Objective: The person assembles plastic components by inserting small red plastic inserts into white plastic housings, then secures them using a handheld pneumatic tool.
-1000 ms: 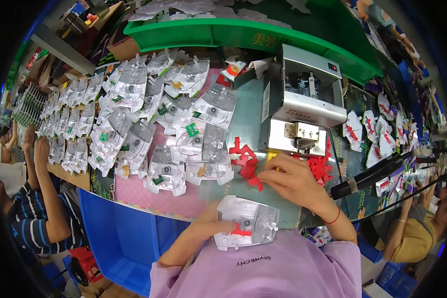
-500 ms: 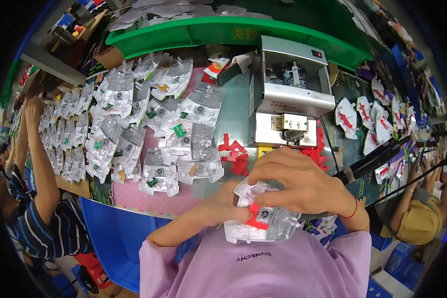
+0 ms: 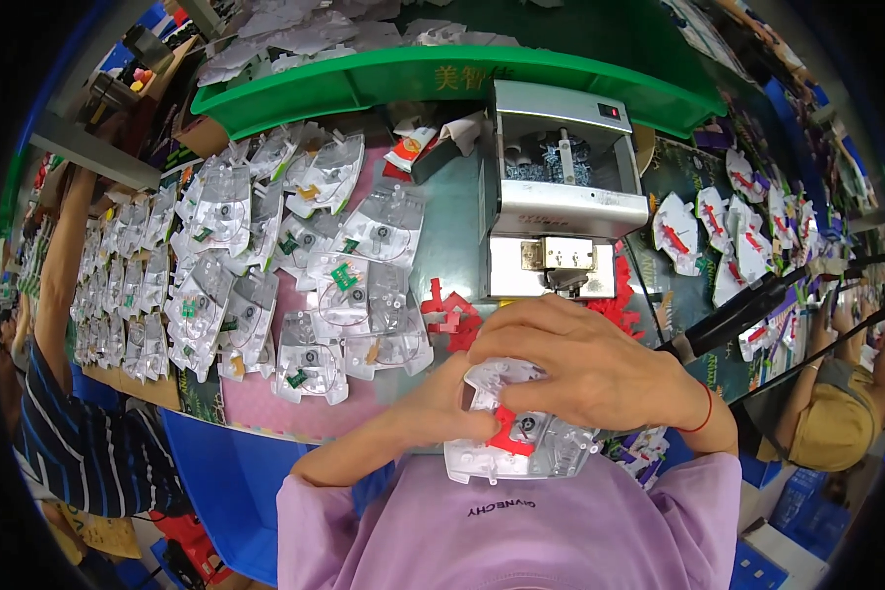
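Close to my chest I hold a white and clear plastic housing (image 3: pixel 564 448) between both hands. A flat red plastic piece (image 3: pixel 509 434) lies on it, beside a small round black part. My left hand (image 3: pixel 441 405) grips the housing's left side, its thumb pressing at the red piece's edge. From above, my right hand (image 3: pixel 585 366) curls over the top of the housing, with its thumb by the upper end of the red piece. The fingertips under and behind the housing are hidden. Loose red pieces (image 3: pixel 448 317) lie on the table just beyond my left hand.
A silver screw feeder (image 3: pixel 572 205) stands ahead, with more red pieces (image 3: pixel 624 307) at its right. Similar housings (image 3: pixel 379 295) with green boards cover the left. A long green bin (image 3: pixel 364 83) spans the back. A black rod (image 3: pixel 723 329) slants in from the right. Co-workers sit at both sides.
My view has shifted slightly, so the table items sit a little lower and further left. Both hands keep their hold on the housing and red piece. The co-worker's arm at left has moved.
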